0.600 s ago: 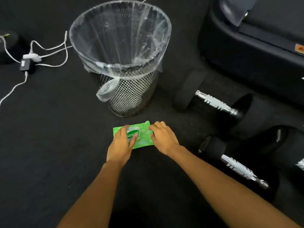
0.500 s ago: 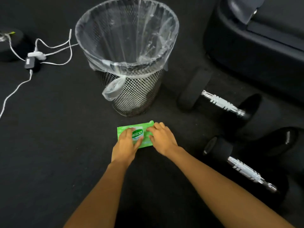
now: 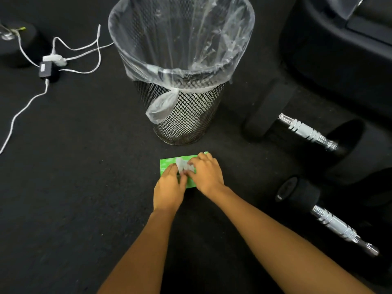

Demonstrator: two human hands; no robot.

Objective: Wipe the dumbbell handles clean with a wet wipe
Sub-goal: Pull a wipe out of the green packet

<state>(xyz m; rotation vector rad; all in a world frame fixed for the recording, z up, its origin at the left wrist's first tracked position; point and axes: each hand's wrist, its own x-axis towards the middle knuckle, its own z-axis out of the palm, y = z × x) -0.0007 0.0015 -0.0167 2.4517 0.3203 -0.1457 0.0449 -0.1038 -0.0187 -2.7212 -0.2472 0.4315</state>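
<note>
Left hand (image 3: 168, 187) pressing green pack (image 3: 166, 164) flat on floor (image 3: 84, 187) as anchor, right hand (image 3: 206, 172) pinching white flap (image 3: 182, 163) on top, likely to open it; dumbbells (image 3: 305, 130) lying untouched at right

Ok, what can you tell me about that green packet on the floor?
The green packet is a flat, soft plastic-looking pouch lying on the dark floor, just in front of the mesh bin but not touching it. The left hand rests on its near left part. The right hand covers its right side and seems to pinch a whitish piece lifted at its middle; flap or wipe, too blurred to tell.
</note>
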